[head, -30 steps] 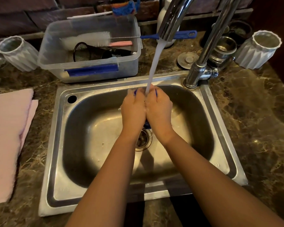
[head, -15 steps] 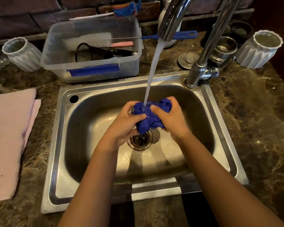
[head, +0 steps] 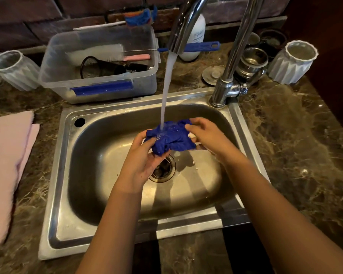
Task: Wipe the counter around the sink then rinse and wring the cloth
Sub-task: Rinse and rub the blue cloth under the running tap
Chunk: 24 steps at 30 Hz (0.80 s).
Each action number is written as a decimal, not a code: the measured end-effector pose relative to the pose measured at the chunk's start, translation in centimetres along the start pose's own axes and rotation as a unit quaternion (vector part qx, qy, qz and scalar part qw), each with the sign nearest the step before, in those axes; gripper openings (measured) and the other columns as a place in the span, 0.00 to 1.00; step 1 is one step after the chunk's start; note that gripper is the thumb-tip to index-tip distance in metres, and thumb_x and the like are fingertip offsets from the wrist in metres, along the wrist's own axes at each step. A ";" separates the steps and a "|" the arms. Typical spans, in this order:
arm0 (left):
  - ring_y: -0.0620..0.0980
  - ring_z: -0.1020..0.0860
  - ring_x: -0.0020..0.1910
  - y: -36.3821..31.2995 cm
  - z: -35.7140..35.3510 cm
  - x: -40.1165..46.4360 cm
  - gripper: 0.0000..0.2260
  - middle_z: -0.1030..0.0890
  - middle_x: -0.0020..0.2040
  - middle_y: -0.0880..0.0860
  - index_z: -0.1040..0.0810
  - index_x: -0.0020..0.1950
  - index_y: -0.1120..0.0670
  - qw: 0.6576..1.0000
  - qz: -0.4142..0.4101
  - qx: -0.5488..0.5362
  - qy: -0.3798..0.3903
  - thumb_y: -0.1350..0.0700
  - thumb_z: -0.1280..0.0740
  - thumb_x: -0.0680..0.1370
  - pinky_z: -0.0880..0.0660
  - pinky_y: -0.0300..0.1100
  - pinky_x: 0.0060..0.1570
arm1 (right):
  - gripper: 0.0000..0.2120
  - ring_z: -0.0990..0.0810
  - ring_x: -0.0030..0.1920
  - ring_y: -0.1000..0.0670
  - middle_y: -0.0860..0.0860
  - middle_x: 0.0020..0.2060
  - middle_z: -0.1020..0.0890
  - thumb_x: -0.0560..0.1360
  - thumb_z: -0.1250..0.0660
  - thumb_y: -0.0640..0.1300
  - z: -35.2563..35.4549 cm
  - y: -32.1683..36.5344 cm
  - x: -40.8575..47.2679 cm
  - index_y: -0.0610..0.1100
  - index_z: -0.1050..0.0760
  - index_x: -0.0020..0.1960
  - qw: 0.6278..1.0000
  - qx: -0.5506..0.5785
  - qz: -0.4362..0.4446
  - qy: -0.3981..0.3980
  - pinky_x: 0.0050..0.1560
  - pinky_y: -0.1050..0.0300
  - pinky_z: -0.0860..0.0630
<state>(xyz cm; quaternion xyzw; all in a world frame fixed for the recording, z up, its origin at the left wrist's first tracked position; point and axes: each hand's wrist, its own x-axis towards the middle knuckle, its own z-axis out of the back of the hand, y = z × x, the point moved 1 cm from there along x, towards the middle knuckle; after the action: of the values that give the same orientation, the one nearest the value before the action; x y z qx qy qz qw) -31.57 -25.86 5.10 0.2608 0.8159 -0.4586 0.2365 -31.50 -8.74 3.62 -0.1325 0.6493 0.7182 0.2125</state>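
- We see the blue cloth (head: 170, 137) bunched over the sink (head: 115, 232), just above the drain (head: 162, 169).
- Water (head: 166, 89) from the tap (head: 183, 26) lands on the cloth's top.
- Our left hand (head: 142, 161) grips the cloth at its 8 o'clock side, fingers curled into the folds.
- Our right hand (head: 208, 135) pinches its 3 o'clock edge.
- A pink towel (head: 6, 165) lies on the worktop (head: 297, 147) at 9 o'clock of the sink.
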 end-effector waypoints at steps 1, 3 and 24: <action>0.53 0.17 0.44 0.1 -0.2 0.0 0.09 0.22 0.56 0.60 0.25 0.53 0.55 1.000 0.001 -0.030 0.006 0.66 0.41 0.79 0.20 0.42 0.34 | 0.14 0.21 0.42 0.53 0.48 0.51 0.22 0.77 0.38 0.44 0.9 0.3 0.1 0.45 0.30 0.62 1.000 0.012 0.005 -0.021 0.38 0.60 0.22; 0.53 0.17 0.43 0.4 -0.6 0.0 0.09 0.21 0.55 0.60 0.25 0.53 0.56 0.997 -0.001 -0.077 0.004 0.66 0.41 0.79 0.20 0.42 0.35 | 0.15 0.23 0.41 0.54 0.48 0.49 0.23 0.77 0.39 0.41 3.2 0.7 0.5 0.44 0.31 0.63 0.991 0.054 0.026 -0.117 0.37 0.61 0.23; 0.53 0.16 0.44 0.9 -0.6 -0.5 0.12 0.20 0.56 0.59 0.25 0.60 0.56 0.988 -0.003 -0.152 -0.002 0.65 0.39 0.78 0.20 0.42 0.35 | 0.33 0.36 0.71 0.50 0.46 0.73 0.37 0.76 0.36 0.44 9.5 3.2 2.0 0.45 0.48 0.75 0.939 -0.009 0.164 -0.303 0.71 0.55 0.39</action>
<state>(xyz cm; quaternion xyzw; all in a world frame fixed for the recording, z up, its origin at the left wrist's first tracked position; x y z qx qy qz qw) -30.71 -25.03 5.09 0.2187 0.8762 -0.3308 0.2739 -34.01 0.71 6.65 0.1979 0.5606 0.7549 0.2770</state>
